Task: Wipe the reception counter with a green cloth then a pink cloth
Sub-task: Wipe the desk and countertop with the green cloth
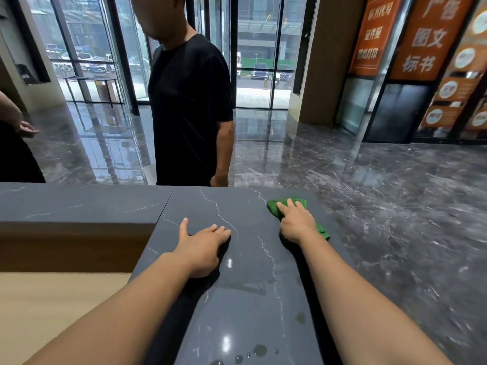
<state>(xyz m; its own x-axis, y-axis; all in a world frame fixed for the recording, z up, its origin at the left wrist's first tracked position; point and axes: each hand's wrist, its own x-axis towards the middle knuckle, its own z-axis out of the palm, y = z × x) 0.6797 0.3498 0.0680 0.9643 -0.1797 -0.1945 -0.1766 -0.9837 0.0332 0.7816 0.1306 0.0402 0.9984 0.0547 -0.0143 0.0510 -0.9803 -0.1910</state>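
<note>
Two big surfaces: a glossy dark marble floor [395, 196], and in front of it the reception counter, a matte charcoal stone slab with thin white veins [245, 291]. A bystander in a black short-sleeved T-shirt [189, 101] stands just beyond the counter's far edge. Orange wall signs with white characters [432, 35] hang at upper right.

Left hand [203, 246]: released, palm down on the slab, fingers straight, thumb spread wide. It holds nothing.

Right hand [296, 222]: laid flat on the crumpled bright green cloth [273, 208], fingers stretched forward and pressing it to the stone. No curl round the fabric can be seen.

The cloth sits near the counter's far right corner. It is bunched, not folded. One wad shows ahead of the fingertips and a tail sticks out beside the wrist.

Smallest: dark water drops [259, 350] on the near end of the slab.
</note>
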